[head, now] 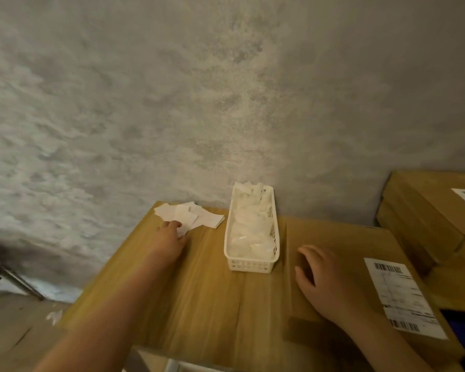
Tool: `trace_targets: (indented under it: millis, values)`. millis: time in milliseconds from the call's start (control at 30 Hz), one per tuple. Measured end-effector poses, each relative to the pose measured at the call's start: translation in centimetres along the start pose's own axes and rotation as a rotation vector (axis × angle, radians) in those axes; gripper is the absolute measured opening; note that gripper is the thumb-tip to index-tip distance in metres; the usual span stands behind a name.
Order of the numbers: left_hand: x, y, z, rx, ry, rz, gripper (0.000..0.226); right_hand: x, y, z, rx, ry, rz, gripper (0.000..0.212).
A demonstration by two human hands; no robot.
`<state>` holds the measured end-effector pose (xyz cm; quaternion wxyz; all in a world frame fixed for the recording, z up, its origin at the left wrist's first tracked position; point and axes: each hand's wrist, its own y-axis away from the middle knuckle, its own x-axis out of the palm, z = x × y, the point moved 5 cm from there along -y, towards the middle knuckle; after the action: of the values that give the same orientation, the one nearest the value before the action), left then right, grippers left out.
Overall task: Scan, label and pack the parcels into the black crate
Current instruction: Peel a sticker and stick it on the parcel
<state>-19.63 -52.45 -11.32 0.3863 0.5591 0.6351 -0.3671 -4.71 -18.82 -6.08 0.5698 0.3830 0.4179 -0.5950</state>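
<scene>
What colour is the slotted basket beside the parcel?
White; the basket shows clearly in the head view, standing on the wooden table.

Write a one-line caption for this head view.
Left hand touches loose paper slips beside a white basket; right hand rests on a labelled cardboard parcel.

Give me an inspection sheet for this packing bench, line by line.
Surface: wooden table, set against a grey wall.
Job's things: cardboard parcel with a shipping label lies on the table; stacked boxes behind it; loose paper slips at the far left corner. Black crate not seen.
Clutter: white basket filled with white packets.
Grippers: left hand touches the paper slips; right hand rests on the parcel, fingers loosely bent.
Cables: nothing seen.
Surroundings: floor at left, with a scrap of paper; blurred.
</scene>
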Motion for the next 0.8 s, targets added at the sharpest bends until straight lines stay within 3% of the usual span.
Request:
trace_targets:
  millis: [67,200,367,600,667,800]
  values:
    - [0.5,-0.9,0.4,0.009,-0.046,0.045,0.043,-0.1,0.0,0.0,-0.015,0.040,0.001,0.053]
    - [0.5,-1.8,0.2,0.097,-0.217,0.046,0.022,0.0,-0.3,0.1,-0.025,0.046,-0.013,0.052]
    - [0.3,-1.9,-0.2,0.133,-0.356,0.009,0.022,-0.1,-0.3,0.1,-0.025,0.030,-0.016,0.051]
    - [-2.6,-1.7,1.1,0.052,0.035,-0.238,0.014,-0.3,-0.4,-0.2,-0.032,-0.035,-0.026,0.047]
    - [-3.9,-0.9,0.6,0.064,0.142,-0.319,0.007,-0.3,-0.5,-0.5,-0.026,-0.079,-0.003,0.047]
    - [-6.1,2.1,-2.4,0.166,0.272,-0.387,0.014,-0.8,-0.8,-1.1,0.016,-0.214,0.092,0.046]
